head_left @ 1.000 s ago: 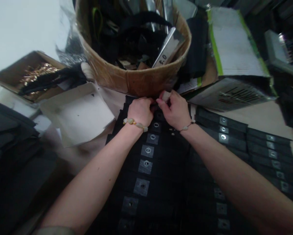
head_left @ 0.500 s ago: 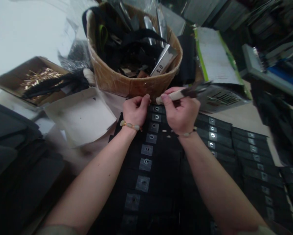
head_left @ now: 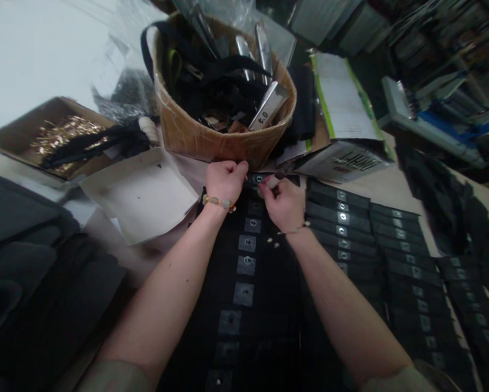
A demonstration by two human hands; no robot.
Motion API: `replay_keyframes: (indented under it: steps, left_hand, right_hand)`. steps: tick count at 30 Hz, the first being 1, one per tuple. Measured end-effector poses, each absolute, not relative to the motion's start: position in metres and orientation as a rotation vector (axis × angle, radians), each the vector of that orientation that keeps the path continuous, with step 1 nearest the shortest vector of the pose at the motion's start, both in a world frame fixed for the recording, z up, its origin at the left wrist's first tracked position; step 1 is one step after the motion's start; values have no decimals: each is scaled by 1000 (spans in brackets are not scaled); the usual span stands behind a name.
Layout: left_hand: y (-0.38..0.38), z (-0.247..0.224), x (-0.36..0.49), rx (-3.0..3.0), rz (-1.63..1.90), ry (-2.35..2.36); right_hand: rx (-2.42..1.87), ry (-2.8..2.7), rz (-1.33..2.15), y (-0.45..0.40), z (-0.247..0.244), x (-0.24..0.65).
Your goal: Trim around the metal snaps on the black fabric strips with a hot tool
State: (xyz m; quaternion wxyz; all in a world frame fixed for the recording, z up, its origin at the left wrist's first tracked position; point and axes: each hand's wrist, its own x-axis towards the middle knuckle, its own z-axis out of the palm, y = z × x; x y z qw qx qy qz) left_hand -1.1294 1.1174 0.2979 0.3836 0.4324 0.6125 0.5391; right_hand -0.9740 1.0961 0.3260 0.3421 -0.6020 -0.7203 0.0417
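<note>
My left hand is closed, thumb against the curled fingers, at the far edge of a row of overlapping black pieces. Whatever lies between its fingertips is hidden. Just to the right, my right hand is closed around a pale-handled tool; only a short pale part shows, and its other end is hidden. That hand rests low over the far black pieces. Beside its fingertips a small metal-ringed hole shows on the farthest piece. Clear square patches with small fittings run down the row.
A cardboard bin with black straps and metal strips stands just beyond my hands. Left of it are a box of brass-coloured pieces and a white tray. A printed carton sits right, behind more black rows.
My right hand has moved left and down toward the far black pieces, turning the pale-handled tool so its dark end no longer shows. My left hand stays nearly in place. The view has shifted slightly.
</note>
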Motion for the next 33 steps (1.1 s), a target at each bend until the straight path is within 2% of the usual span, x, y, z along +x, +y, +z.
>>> replay_keyframes:
  steps: [3,10,16,22,28,33]
  left_hand:
    - [1117,300,-1129,1071,1381,1577]
    - [1116,298,-1127,1063,1421,1557]
    - [1115,295,-1124,1155,1420,1595]
    - [1113,296,-1122,1234,1448,1603]
    - [1106,302,-1121,1319,1392,1663]
    - [1107,303,-1123,1287,1387,1643]
  right_hand:
    - [-1738,-1778,174,1094,309,-960]
    - [-1491,-1802,140,1065,325,-981]
    - [-1733,-1745,162,1063,313,-971]
    - [-1496,-1805,93,1023,327,-987]
    - [-1691,-1784,179,1017,313,-976]
    - [-1447,-1853,130,988,327,-990]
